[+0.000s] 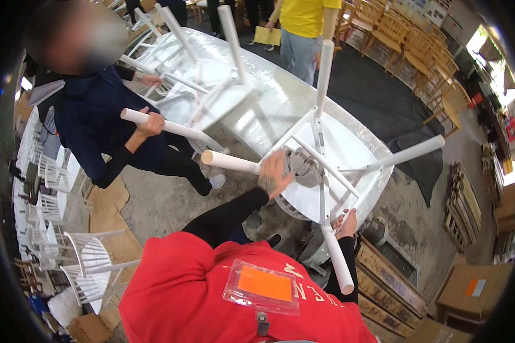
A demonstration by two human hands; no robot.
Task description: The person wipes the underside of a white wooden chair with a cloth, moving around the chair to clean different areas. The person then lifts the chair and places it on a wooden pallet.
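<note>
A white wooden chair (372, 166) lies upside down in front of me on the shiny worktable (257, 128), legs pointing up and outward. My left hand (276, 174) lies against the base of its left leg, fingers stretched out and slightly blurred. Beside those fingers, a crumpled grey cloth (306, 170) rests on the chair's underside; whether they touch it I cannot tell. At the near right edge, my right hand (346, 223) is closed around the chair next to the near leg (337, 260). The right fingers are partly hidden behind the chair.
A co-worker in dark clothes (91, 123) at left grips a leg of another upturned white chair (212, 106). Someone in a yellow shirt (309, 20) stands beyond the table. White chairs (91, 266), wooden chairs (389, 34), stacked boards (389, 286) and cardboard boxes (475, 291) stand around.
</note>
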